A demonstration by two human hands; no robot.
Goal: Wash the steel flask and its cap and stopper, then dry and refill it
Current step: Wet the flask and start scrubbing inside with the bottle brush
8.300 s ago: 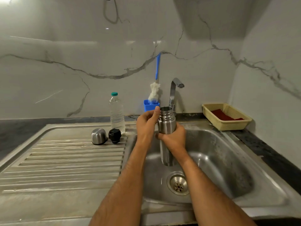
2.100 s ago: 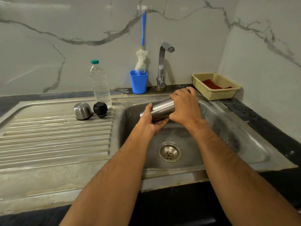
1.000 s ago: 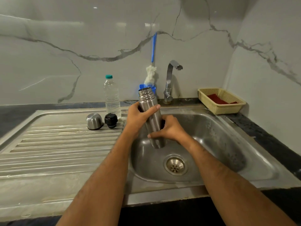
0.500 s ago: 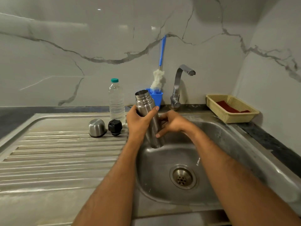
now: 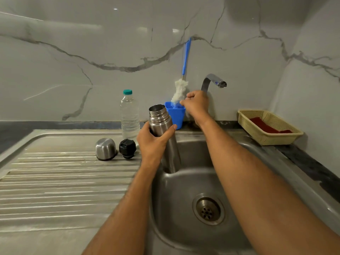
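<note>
Fingers and thumb of the left hand (image 5: 153, 144) curl round the upper body of the tall brushed-steel flask (image 5: 163, 135), held upright and slightly tilted, mouth open, its base hanging over the left edge of the stainless-steel sink basin (image 5: 244, 162). The right hand (image 5: 196, 105) reaches to the back ledge, fingertips bunched at the white fluffy head of the blue-handled bottle brush (image 5: 179, 92) standing in a blue plastic cup (image 5: 175, 115); whether they have closed on the brush cannot be told. The domed steel cap (image 5: 105, 149) and black plastic stopper (image 5: 127, 148) sit side by side on the ridged steel draining board (image 5: 55, 181), just left of the flask hand, in front of a clear plastic water bottle with a teal lid (image 5: 129, 115).

The step in hand appears to be fetching the brush to scrub the flask's inside. It would go best taken by the blue handle higher up, not the soft head, lifted straight out so the light cup stays put, then fed down the neck with the flask kept steady over the basin. The curved chrome tap (image 5: 213, 81) stands behind the reaching hand; no water is seen running.
</note>
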